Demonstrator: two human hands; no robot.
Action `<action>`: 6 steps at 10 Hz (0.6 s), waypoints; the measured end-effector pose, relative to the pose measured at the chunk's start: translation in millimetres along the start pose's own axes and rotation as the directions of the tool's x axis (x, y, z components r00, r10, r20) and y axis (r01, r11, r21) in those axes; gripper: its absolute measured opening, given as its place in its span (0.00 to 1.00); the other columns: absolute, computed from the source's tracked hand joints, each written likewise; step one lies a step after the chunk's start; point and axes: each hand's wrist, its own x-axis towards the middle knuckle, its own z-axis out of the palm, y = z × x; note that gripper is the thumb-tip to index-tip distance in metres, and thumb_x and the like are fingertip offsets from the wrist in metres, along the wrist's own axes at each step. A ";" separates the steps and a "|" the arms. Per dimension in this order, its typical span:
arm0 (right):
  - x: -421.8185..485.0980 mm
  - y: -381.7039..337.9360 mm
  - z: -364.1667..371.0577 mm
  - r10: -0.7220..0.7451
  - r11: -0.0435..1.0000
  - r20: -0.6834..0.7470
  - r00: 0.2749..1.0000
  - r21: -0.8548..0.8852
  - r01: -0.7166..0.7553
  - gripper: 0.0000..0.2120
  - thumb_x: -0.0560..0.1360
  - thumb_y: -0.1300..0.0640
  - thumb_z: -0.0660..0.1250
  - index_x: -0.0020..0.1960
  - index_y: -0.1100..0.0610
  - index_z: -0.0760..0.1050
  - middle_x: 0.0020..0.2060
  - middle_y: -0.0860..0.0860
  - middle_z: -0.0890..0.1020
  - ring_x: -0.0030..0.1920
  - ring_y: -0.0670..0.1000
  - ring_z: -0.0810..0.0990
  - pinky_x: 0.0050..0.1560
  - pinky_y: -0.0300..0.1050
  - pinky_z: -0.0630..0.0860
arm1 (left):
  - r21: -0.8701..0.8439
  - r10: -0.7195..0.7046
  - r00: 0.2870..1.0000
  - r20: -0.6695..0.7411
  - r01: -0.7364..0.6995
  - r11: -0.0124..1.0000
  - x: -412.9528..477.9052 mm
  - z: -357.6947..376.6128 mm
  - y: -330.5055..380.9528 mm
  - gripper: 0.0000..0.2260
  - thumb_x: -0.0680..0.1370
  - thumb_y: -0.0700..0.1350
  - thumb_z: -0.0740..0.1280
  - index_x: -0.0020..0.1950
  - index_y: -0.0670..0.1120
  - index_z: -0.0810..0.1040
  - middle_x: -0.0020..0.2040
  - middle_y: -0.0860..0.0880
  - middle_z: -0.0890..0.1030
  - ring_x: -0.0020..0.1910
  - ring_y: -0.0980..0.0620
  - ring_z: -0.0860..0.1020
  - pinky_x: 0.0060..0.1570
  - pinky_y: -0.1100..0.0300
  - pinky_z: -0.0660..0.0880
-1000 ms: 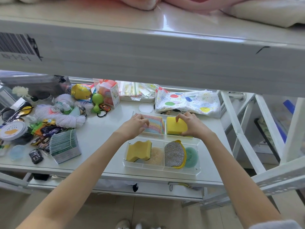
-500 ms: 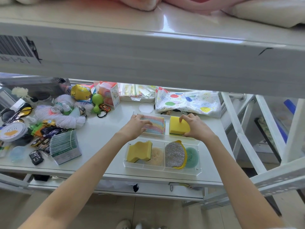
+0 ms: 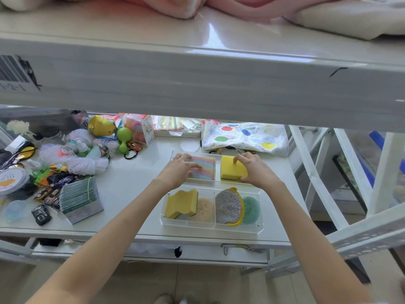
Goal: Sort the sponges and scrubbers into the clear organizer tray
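right hand (image 3: 255,170) pinched yellow rectangular foam sponge (image 3: 232,171) centre-right, in clear plastic organizer tray (image 3: 238,229) rear slot | left hand (image 3: 178,170) flat on rainbow mesh scrubber (image 3: 205,167), not gripping | foam looked light, squashy (hold side faces)

Two forearms enter from the bottom edge, one at roughly 7 o'clock, the other at roughly 5 o'clock. Both are bare from the frame edge to the wrist. Left hand (image 3: 178,170) and right hand (image 3: 255,170): bare, no gloves, rings, watch or bands visible. Nails too small to assess. At the 5 o'clock corner a sliver of pale fabric, possibly a sleeve edge (image 3: 380,302). At 6 o'clock, light-coloured shoe tips (image 3: 173,300) partly in view.
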 end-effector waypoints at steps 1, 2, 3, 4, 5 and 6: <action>1.5 -1.9 -1.2 -0.003 0.997 -0.030 1.000 -0.077 0.001 0.23 0.70 0.54 0.73 0.63 0.50 0.69 0.69 0.55 0.66 0.69 0.58 0.63 0.67 0.56 0.66 | 0.010 0.005 1.000 -0.011 -0.004 1.000 1.0 1.2 -1.1 0.17 0.80 0.43 0.61 0.67 0.56 0.70 0.70 0.44 0.67 0.69 0.44 0.64 0.69 0.47 0.66; -0.6 -4.9 -2.3 0.013 0.997 -0.019 1.000 -0.079 -0.015 0.23 0.73 0.51 0.69 0.66 0.51 0.68 0.66 0.55 0.68 0.66 0.58 0.65 0.67 0.55 0.66 | 0.049 0.003 1.000 -0.024 -0.002 0.999 -0.6 0.1 2.8 0.17 0.80 0.43 0.61 0.67 0.56 0.70 0.67 0.44 0.69 0.66 0.44 0.66 0.66 0.48 0.67; -3.8 -6.1 -0.3 0.015 0.998 -0.015 1.000 -0.059 -0.016 0.23 0.75 0.50 0.67 0.67 0.52 0.67 0.64 0.54 0.70 0.63 0.57 0.68 0.65 0.54 0.69 | 0.042 0.012 0.999 -0.033 -0.011 0.999 -0.8 1.6 4.0 0.17 0.80 0.41 0.61 0.67 0.55 0.70 0.66 0.44 0.70 0.65 0.44 0.66 0.67 0.48 0.67; -9.3 -9.3 -1.0 0.031 0.998 0.012 0.999 -0.062 -0.030 0.23 0.76 0.50 0.65 0.69 0.52 0.65 0.65 0.55 0.71 0.64 0.57 0.68 0.65 0.54 0.69 | 0.025 0.000 1.000 -0.015 0.001 1.000 -3.2 -1.0 5.8 0.17 0.80 0.41 0.60 0.67 0.55 0.70 0.66 0.44 0.70 0.66 0.45 0.66 0.66 0.48 0.69; -18.0 -11.6 -4.4 0.024 1.000 -0.013 1.000 0.004 -0.023 0.23 0.76 0.50 0.64 0.69 0.52 0.66 0.65 0.55 0.71 0.65 0.57 0.68 0.65 0.53 0.68 | -0.015 -0.002 1.000 -0.031 0.002 1.000 -7.4 -2.7 6.4 0.15 0.80 0.42 0.60 0.67 0.52 0.71 0.66 0.45 0.70 0.67 0.46 0.66 0.63 0.49 0.72; -34.4 -13.9 -10.1 0.031 0.985 -0.150 0.988 0.171 -0.005 0.18 0.76 0.53 0.65 0.64 0.53 0.71 0.61 0.54 0.75 0.63 0.55 0.72 0.63 0.53 0.71 | -0.105 -0.025 0.998 -0.062 0.018 0.994 -16.0 -12.4 7.3 0.13 0.81 0.44 0.59 0.65 0.50 0.72 0.65 0.47 0.73 0.62 0.48 0.72 0.58 0.51 0.75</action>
